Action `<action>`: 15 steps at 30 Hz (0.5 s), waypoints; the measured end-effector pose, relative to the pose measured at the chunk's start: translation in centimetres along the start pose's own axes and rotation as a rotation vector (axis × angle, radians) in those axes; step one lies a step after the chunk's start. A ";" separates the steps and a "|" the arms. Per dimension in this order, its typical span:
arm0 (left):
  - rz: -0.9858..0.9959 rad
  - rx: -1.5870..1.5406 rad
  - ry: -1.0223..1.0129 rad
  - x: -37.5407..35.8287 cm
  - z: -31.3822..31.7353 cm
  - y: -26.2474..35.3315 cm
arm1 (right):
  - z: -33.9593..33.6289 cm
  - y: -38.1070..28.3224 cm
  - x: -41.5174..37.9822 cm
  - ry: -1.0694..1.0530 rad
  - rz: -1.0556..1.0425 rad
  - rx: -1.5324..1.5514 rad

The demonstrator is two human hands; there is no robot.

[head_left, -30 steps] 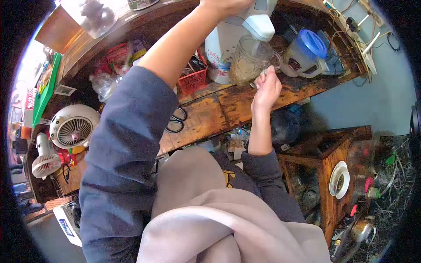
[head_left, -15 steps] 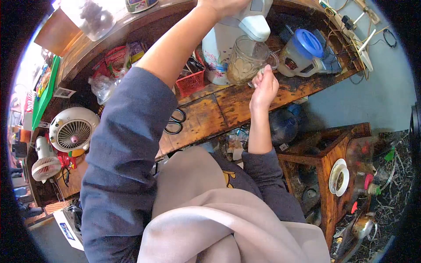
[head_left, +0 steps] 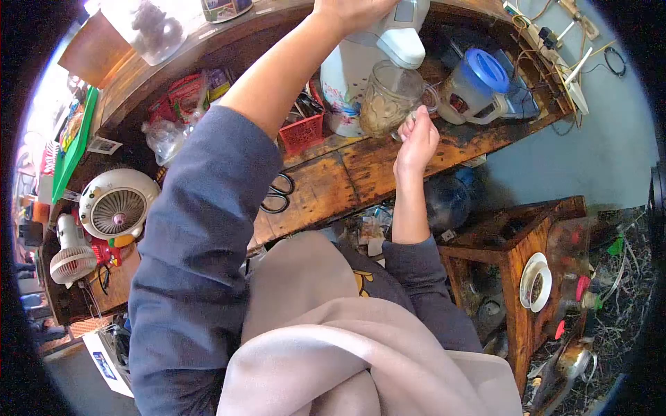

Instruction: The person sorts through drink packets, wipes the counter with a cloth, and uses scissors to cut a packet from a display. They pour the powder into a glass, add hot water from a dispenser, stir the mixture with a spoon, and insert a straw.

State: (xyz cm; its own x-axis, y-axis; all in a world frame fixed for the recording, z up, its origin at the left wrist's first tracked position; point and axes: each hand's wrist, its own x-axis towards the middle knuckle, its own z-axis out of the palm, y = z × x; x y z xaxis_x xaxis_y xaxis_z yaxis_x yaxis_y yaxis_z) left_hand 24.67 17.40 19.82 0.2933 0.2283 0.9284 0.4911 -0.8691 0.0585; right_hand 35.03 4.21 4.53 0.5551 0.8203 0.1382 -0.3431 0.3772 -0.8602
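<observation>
A clear glass mug [head_left: 388,104] stands below the spout of a white electric hot-water dispenser [head_left: 345,83] with a floral pattern. Its contents look pale and cloudy. My right hand [head_left: 418,139] is closed on the mug's handle side, fingers curled together. At the upper frame edge, my left hand [head_left: 355,11] reaches to the dispenser's top; its fingers are mostly cut off from view. Just right of the mug is a plastic pitcher [head_left: 463,97] with a blue lid [head_left: 488,71].
A red basket [head_left: 303,132] and black-handled scissors [head_left: 279,194] rest on the wooden counter [head_left: 326,182]. Packets lie in the shelf recess at left. Two fans, one round [head_left: 119,204], stand farther left. A wooden stand [head_left: 517,277] with a white bowl [head_left: 535,282] is at right.
The view has shifted very slightly. Both hands keep nearly the same places, with the right one still at the mug.
</observation>
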 end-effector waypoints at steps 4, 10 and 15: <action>-0.015 -0.001 -0.023 0.1 -0.1 0.0 | 0.1 0.0 0.0 -0.001 -0.005 0.001; -0.017 0.022 -0.056 0.1 -0.1 0.0 | -0.3 0.5 0.2 0.003 -0.021 0.007; -0.017 -0.004 -0.043 0.2 -0.2 0.0 | -0.4 0.4 0.1 0.011 -0.020 -0.014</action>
State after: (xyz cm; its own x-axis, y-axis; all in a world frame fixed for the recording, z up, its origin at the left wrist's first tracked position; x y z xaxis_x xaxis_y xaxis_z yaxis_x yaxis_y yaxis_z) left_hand 24.58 17.35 20.04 0.3196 0.2613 0.9108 0.4927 -0.8669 0.0758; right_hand 35.27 4.29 4.01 0.5701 0.8077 0.1505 -0.3212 0.3877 -0.8640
